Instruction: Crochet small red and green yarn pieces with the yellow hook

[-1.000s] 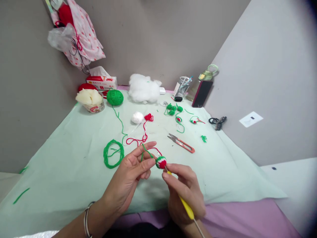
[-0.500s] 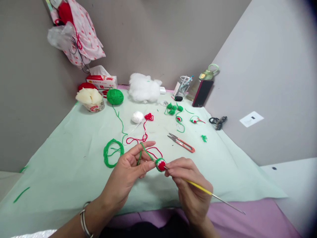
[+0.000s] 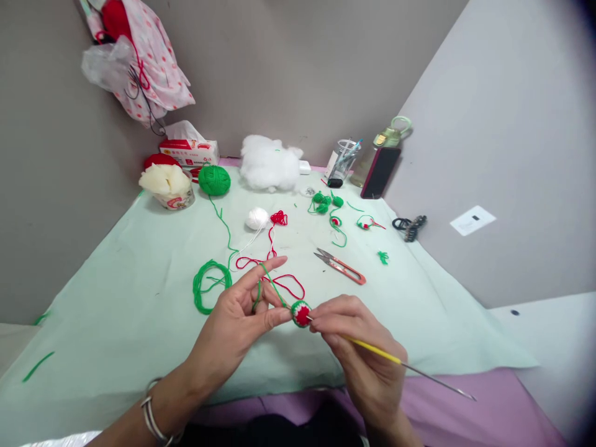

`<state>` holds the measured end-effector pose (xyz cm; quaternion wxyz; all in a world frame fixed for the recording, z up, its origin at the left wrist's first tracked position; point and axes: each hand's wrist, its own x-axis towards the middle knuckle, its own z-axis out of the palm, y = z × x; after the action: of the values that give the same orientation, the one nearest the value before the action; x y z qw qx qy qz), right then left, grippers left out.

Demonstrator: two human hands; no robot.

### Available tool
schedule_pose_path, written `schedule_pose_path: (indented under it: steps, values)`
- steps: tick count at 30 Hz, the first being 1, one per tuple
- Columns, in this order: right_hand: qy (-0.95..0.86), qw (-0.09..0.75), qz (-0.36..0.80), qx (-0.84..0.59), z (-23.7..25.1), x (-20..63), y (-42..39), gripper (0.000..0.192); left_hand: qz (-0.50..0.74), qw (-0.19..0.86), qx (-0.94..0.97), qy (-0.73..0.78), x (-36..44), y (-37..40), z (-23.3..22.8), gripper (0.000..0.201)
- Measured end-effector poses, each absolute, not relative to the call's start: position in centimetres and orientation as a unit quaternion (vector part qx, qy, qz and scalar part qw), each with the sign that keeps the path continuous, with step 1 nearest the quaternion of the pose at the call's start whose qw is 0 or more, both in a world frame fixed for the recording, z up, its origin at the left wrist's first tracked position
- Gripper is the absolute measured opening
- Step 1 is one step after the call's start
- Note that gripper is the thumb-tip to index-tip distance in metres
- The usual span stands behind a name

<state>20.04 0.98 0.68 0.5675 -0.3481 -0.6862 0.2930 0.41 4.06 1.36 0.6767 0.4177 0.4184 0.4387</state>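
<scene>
The left hand (image 3: 242, 316) pinches a small crocheted ball (image 3: 302, 313), red in the middle with a white and green rim, between thumb and fingers; its grip is narrow and closed on the ball's left side, with the forefinger stretched out and a strand of green yarn (image 3: 272, 284) running over it down to the ball. The right hand (image 3: 361, 354) meets the ball from the right; its grip is closed on a yellow crochet hook (image 3: 372, 352), thumb and forefinger pinching near the tip. The hook's long axis runs from the ball at the upper left down to the lower right, its bare metal end sticking out past the wrist toward the pink edge below the table; the working end touches the ball, so both grips sit on either side of 1 small point, the left slightly higher. Just beyond the fingers a loose red yarn (image 3: 284, 282) loops on the green cloth of the table (image 3: 139, 279); a coil of green thread (image 3: 212, 287) lies to the left, snips (image 3: 339, 267) to the right, well apart from both hands.
</scene>
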Motion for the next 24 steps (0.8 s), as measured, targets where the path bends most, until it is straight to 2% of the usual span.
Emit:
schedule_pose_path:
  steps: [3,7,12,17,22,24]
  values:
    - [-0.683,0.568,0.295,-0.352,0.6,19.9,0.9,0.032,0.427,0.69,0.416,0.41,0.5,4.0,1.6,0.097]
    - [-0.662,0.576,0.319,-0.358,0.3,19.7,1.1,0.028,0.419,0.697,0.414,0.41,0.5,4.1,1.7,0.103]
    - [-0.618,0.601,0.355,-0.362,-0.6,19.2,1.1,0.025,0.429,0.705,0.394,0.405,0.8,3.9,1.4,0.103]
    - [-0.614,0.63,0.292,-0.375,-1.5,18.2,0.8,0.031,0.483,0.674,0.366,0.422,1.7,3.3,1.4,0.097]
    - [-0.58,0.665,0.298,-0.365,-2.2,17.4,0.8,0.029,0.49,0.707,0.324,0.394,2.3,2.9,1.4,0.092]
    - [-0.604,0.656,0.236,-0.386,-2.5,17.3,0.6,0.034,0.502,0.698,0.322,0.397,2.6,2.7,1.3,0.087]
